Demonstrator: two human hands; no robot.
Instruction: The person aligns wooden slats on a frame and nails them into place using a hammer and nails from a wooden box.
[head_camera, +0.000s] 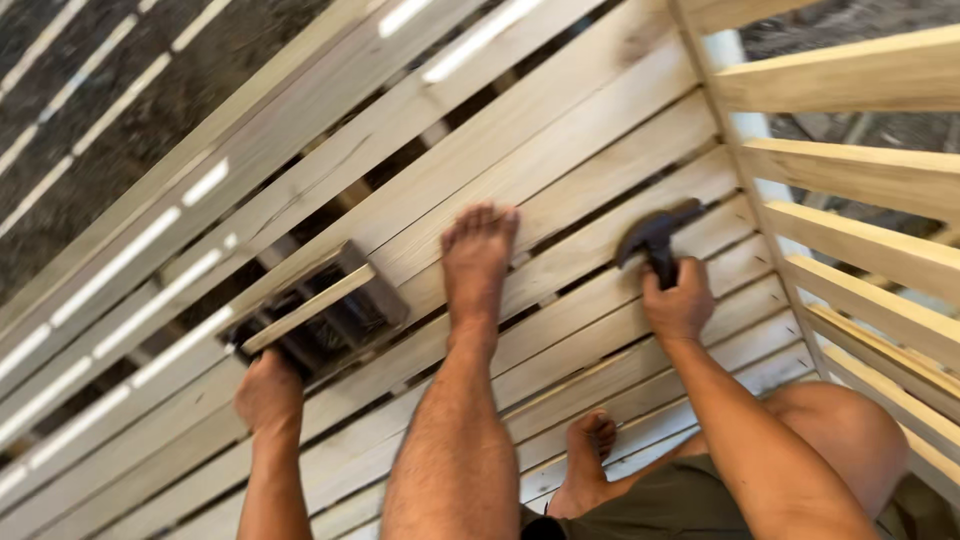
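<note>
On the far left, beyond the edge of the pale wooden slatted platform (560, 150), dark rough ground (150, 100) shows between blurred white streaks. Just inside that edge the left hand (268, 392) grips the near end of a dark, boxy wooden block (330, 310) with a light strip across its top; the fingers are curled under it, though motion blur hides exactly how they close. The block lies tilted across the slats, spanning a dark gap where boards are spaced wide.

Toward the middle, a bare foot (478, 258) rests flat on the planks, toes pointing away, between the two hands and well apart from each. A second bare foot (590, 455) is tucked lower down, near the olive-green shorts (680, 505).

Further right, the right hand (678, 305) is wrapped tight around the handle of a dark metal claw hammer (655, 238), whose head sits just above the fist, close over the boards. Bare planks lie open between the foot and the hammer.

At the right margin, a slanted pale wooden rail with cross slats (860, 170) rises beside the hammer hand, closing that side in.
</note>
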